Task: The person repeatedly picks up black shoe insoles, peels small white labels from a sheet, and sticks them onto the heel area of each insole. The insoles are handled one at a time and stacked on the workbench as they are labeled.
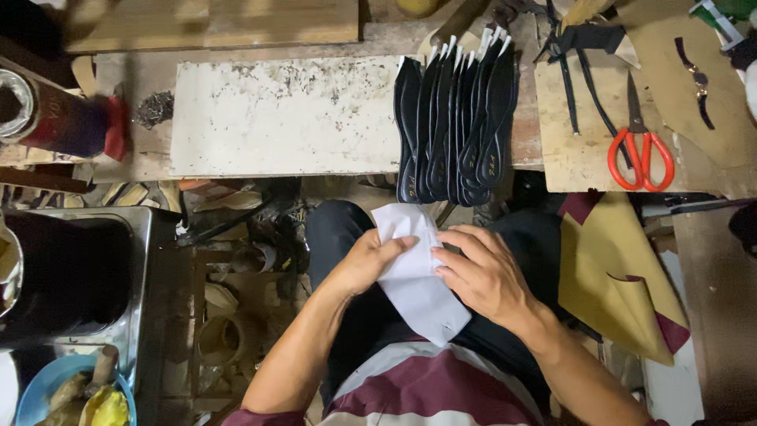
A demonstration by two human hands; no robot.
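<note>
Hands [426, 272], white insole [414, 272], black insoles [457, 118] above

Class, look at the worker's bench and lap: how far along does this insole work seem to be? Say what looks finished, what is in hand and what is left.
Looks done: a row of black insoles lies overlapped on the bench beside the white board. In hand: the left hand and right hand both hold one white insole-shaped piece over the lap. Left: that piece has not joined the row. The red-handled scissors lie unused; no further stock shows.
</note>
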